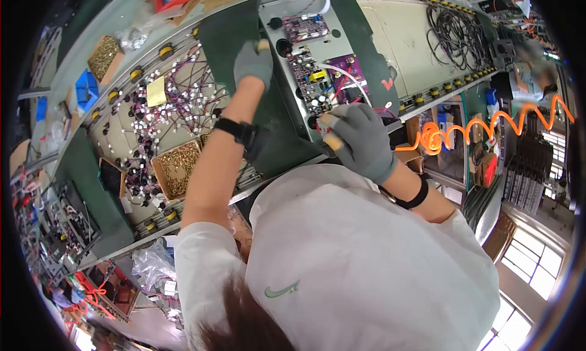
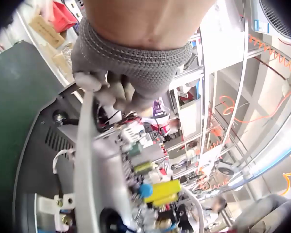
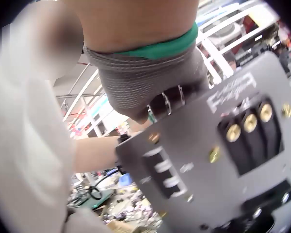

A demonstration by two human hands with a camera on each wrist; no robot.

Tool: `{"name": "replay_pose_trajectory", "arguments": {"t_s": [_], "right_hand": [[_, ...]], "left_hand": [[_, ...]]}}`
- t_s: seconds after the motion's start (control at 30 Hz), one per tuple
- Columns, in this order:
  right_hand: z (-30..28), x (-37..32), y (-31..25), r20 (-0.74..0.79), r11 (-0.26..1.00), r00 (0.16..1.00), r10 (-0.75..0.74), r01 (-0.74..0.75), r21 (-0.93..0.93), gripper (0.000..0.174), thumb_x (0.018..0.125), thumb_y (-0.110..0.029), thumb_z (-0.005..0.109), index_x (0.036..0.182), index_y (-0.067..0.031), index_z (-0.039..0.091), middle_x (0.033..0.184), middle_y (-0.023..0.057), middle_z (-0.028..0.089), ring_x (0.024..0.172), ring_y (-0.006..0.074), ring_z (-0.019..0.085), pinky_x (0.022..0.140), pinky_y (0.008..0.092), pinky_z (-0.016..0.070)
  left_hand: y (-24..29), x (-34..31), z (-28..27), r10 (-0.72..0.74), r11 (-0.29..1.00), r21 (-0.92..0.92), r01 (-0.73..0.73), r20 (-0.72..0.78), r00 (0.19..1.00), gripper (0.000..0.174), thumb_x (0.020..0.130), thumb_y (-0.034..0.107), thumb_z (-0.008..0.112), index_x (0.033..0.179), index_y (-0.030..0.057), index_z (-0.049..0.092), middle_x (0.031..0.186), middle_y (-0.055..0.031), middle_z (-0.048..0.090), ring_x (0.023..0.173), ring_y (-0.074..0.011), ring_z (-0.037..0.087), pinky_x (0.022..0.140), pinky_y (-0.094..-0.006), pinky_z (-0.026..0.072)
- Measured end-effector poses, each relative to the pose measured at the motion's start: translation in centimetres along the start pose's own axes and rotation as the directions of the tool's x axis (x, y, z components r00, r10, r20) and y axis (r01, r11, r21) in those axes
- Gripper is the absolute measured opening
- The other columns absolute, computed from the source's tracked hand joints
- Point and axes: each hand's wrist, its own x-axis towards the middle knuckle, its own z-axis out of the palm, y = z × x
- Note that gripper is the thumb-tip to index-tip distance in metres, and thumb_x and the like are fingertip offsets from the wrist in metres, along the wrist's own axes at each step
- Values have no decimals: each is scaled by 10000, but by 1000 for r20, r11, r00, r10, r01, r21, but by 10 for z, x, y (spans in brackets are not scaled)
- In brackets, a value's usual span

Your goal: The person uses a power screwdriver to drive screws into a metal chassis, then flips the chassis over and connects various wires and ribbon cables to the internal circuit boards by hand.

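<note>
A grey metal chassis point(image 1: 342, 46) lies over the dark green mat, carrying a populated circuit board point(image 1: 307, 27) and a purple board point(image 1: 353, 67). My left hand point(image 1: 253, 64), in a grey glove, is at its left side; in the left wrist view its fingers point(image 2: 111, 94) grip the upright metal wall point(image 2: 86, 160). The gloved right hand point(image 1: 360, 137) holds the near end. Seen from the right wrist, that end is a tilted panel point(image 3: 203, 150) with brass terminals point(image 3: 250, 123), its edge hiding the right fingertips.
Wire harnesses point(image 1: 143, 116) cover the bench on the left, beside a box of brass parts point(image 1: 177, 171). Black cables point(image 1: 458, 39) lie coiled at the far right. An orange coiled air hose point(image 1: 476, 128) stretches across the right side. Roller rails point(image 1: 165, 50) edge the bench.
</note>
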Motion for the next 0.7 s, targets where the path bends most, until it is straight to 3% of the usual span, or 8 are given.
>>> {"name": "replay_pose_trajectory", "arguments": {"t_s": [0.03, 0.1, 0.17, 0.27, 0.4, 0.43, 0.6, 0.7], "right_hand": [[6, -3, -5, -61, 999, 998, 27, -30, -37, 281, 750, -189, 652, 1018, -108, 632, 968, 88, 551, 856, 276, 536, 721, 373, 455], [19, -16, -3, -144, 990, 989, 9, -29, -141, 233, 747, -203, 651, 948, -89, 619, 936, 95, 540, 818, 261, 534, 686, 365, 443], [24, -23, 1, -163, 992, 987, -4, -16, -125, 210, 744, -201, 650, 911, -78, 616, 892, 95, 546, 785, 260, 538, 657, 363, 439], [22, -26, 8, -9, 995, 1000, -3, 2, -102, 139, 731, -166, 637, 791, -45, 606, 727, 95, 541, 651, 271, 524, 575, 367, 417], [8, -30, 36, -301, 969, 929, 213, -162, 186, 209, 774, -147, 557, 651, 21, 547, 565, 98, 481, 481, 215, 438, 475, 334, 328], [0, -41, 56, -286, 911, 889, 359, -266, 315, 230, 793, -153, 538, 646, 23, 543, 571, 80, 477, 480, 179, 424, 472, 314, 314], [-33, -77, 141, -104, 431, 665, 740, -349, 832, 467, 951, -246, 389, 507, -122, 316, 498, 12, 388, 465, 114, 378, 461, 254, 296], [-38, -95, 183, -43, 304, 582, 812, -358, 883, 495, 953, -282, 390, 491, -122, 315, 505, 47, 419, 460, 147, 401, 467, 278, 331]], "left_hand": [[-10, -26, 2, -110, 994, 12, 109, 37, 993, 411, 878, 394, 495, 1021, 16, 576, 1009, -232, 621, 999, -419, 561, 850, -445, 442], [-46, -51, 27, -274, 878, -204, 434, 529, 803, 349, 898, 317, 485, 1089, 32, 551, 911, -148, 641, 715, -246, 634, 649, -365, 500], [-29, -87, 34, -275, 607, -484, 630, 616, 738, 296, 915, 237, 477, 1147, 64, 538, 830, -71, 613, 591, -136, 562, 522, -282, 473], [-24, -96, 39, -125, 754, -506, 418, 514, 849, 309, 891, 193, 500, 1168, 62, 543, 836, -101, 610, 628, -175, 569, 556, -312, 470], [9, -104, 46, 23, 888, -414, 202, 477, 878, 268, 861, 174, 521, 1103, 65, 554, 950, -185, 634, 826, -339, 618, 713, -385, 484], [18, -107, 54, 118, 910, -402, 100, 482, 868, 298, 849, 105, 511, 1141, 43, 522, 809, -109, 595, 672, -189, 576, 603, -324, 466], [68, -111, 70, 378, 876, -482, -13, 669, 641, 484, 809, -2, 484, 1283, 87, 439, 967, -127, 612, 867, -248, 595, 782, -305, 462], [65, -115, 90, 417, 865, -490, -111, 576, 703, 448, 787, -7, 475, 1220, 105, 505, 962, -130, 605, 886, -280, 594, 805, -335, 468]]}}
